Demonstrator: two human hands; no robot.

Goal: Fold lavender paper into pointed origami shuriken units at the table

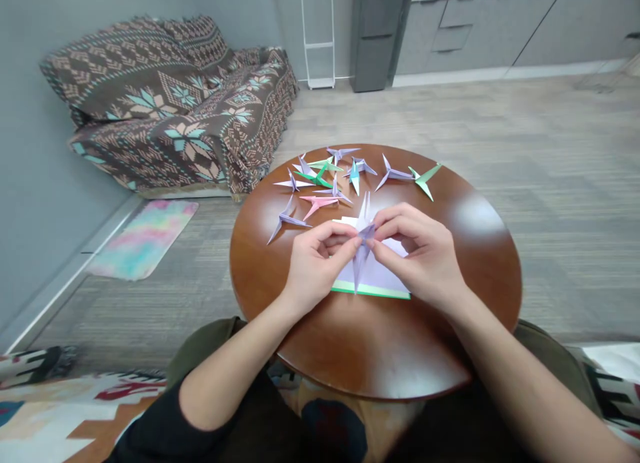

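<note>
We hold a lilac folded paper piece (pixel 361 256) between our two hands, above the middle of the round brown table (pixel 370 343). Our left hand (pixel 320 260) is closed on its left side, thumb and fingertips pinching near its centre, and our right hand (pixel 423 250) pinches the same central part from the right. The piece has long narrow points, some directed toward the table's far edge and one toward the near edge. We cannot tell whether that lower point touches the paper beneath.

Under our hands lies a paper stack (pixel 383 276), lilac on top, with pale green and bright green showing along its side toward the table's near edge.

Between our hands and the far edge we see a loose cluster of folded pieces. Toward the left edge sits a lilac three-pointed piece (pixel 286 218), with a pink piece (pixel 321 202) to its right. Farther back are a dark green piece (pixel 317 178) and a light green piece (pixel 327 164), close together among several lilac ones, and a blue piece (pixel 355 176) stands out to their right. Nearest the far edge is a small lilac piece (pixel 340 154). Farther right, a long-pointed lilac piece (pixel 393 174) lies just beside a pale green piece (pixel 424 180), the rightmost one we have on the table
</note>
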